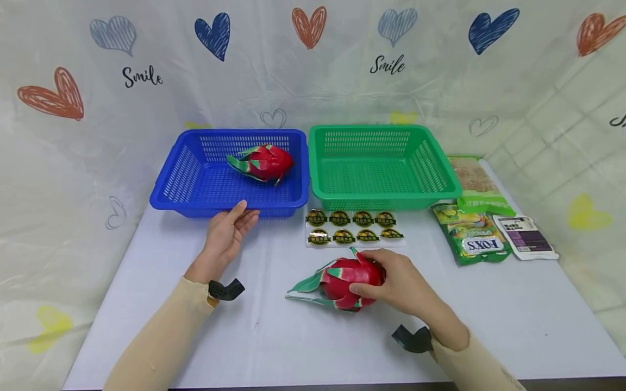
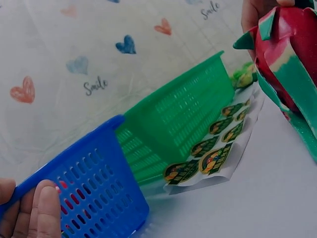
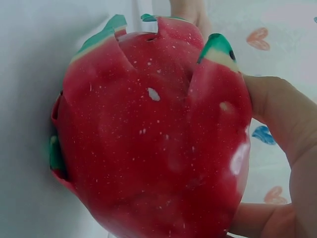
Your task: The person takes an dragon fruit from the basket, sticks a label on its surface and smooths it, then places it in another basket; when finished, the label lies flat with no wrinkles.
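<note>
My right hand (image 1: 406, 282) holds a red dragon fruit (image 1: 342, 279) with green-tipped scales, thumb on the near side and fingers over the far side. The fruit lies low over the front middle of the white table, its long leaves pointing left; in the right wrist view its red skin (image 3: 158, 144) fills most of the picture. My left hand (image 1: 226, 236) grips the near rim of the blue basket (image 1: 168, 195), with the thumb at the rim and the fingers against the outer wall (image 2: 106, 183). Inside that basket lies another dragon fruit (image 1: 269, 163).
A green basket (image 1: 386, 200) stands right beside the blue one. In front of it lies a sheet of round black-and-gold stickers (image 1: 354, 228). Several food packets, among them a green FOX'S bag (image 1: 471, 233), lie at the right. A heart-printed sheet (image 1: 313, 81) hangs behind.
</note>
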### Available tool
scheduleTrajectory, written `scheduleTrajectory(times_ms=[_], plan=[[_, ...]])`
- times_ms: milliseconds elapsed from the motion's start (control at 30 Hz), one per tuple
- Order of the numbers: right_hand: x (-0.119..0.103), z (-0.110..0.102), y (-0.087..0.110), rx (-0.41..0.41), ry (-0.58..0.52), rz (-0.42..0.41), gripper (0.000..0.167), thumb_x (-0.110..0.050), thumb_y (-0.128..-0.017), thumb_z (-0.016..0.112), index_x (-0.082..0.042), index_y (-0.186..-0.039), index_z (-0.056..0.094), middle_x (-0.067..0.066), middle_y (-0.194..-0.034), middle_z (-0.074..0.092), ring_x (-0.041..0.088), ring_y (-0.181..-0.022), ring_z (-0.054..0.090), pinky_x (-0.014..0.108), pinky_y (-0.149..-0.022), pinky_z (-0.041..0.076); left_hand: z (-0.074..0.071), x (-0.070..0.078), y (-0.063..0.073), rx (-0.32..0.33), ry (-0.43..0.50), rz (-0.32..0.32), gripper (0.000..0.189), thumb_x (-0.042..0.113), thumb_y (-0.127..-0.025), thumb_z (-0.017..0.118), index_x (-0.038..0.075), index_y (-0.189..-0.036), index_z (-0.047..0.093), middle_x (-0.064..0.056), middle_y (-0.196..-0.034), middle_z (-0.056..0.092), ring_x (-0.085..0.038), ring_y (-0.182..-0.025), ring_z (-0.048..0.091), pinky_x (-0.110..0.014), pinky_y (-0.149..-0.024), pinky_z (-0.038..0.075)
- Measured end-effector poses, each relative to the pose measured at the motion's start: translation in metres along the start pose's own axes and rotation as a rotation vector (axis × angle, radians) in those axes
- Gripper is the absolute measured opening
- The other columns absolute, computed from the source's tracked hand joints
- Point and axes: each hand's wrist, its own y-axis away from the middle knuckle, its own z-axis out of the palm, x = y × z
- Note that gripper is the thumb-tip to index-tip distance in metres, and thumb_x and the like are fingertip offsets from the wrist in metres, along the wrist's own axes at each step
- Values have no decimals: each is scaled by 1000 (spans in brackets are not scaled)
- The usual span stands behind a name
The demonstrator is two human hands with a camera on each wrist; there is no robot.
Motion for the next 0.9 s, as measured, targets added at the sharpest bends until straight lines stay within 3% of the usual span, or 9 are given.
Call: scheduleTrajectory(times_ms=[233, 433, 600, 733, 900], plan=[[5, -3, -7, -5, 3, 5, 68, -47, -84, 85, -8, -136, 65, 13, -135, 68, 29, -115, 65, 39, -84, 64, 2, -1, 1, 25, -34, 16, 16, 22, -102, 65, 7, -100, 68, -5, -86, 79, -13, -85, 78, -22, -82, 63], [11, -6, -10, 22, -7, 7, 67, -47, -85, 84, -10, -137, 65, 9, -130, 71, 23, -109, 65, 33, -78, 57, 1, -2, -2, 31, -49, 11, 17, 23, -102, 66, 6, -101, 68, -4, -86, 79, -12, -85, 78, -22, -83, 62], [14, -9, -12, 53, -5, 19, 61, -46, -89, 80, -10, -136, 67, 8, -128, 72, 25, -110, 65, 38, -83, 56, 2, -6, -3, 27, -90, 42, 34, 27, -103, 65, -3, -118, 60, -3, -87, 78, -13, -87, 78, -23, -85, 62], [16, -12, -13, 80, -1, 37, 54, -45, -94, 75, -9, -134, 68, 10, -129, 72, 30, -115, 66, 47, -90, 56, 6, -17, -1, 1, -215, 75, 47, 33, -108, 57, -8, -129, 52, -3, -96, 77, -16, -96, 77, -27, -90, 62], [19, -17, -15, 94, -8, 58, 50, -43, -98, 70, -8, -133, 68, 12, -126, 73, 33, -118, 66, 53, -94, 56, 18, -38, 0, -163, -495, 36, 51, 31, -112, 44, -11, -141, 50, -23, -130, 68, -31, -121, 68, -39, -104, 57]])
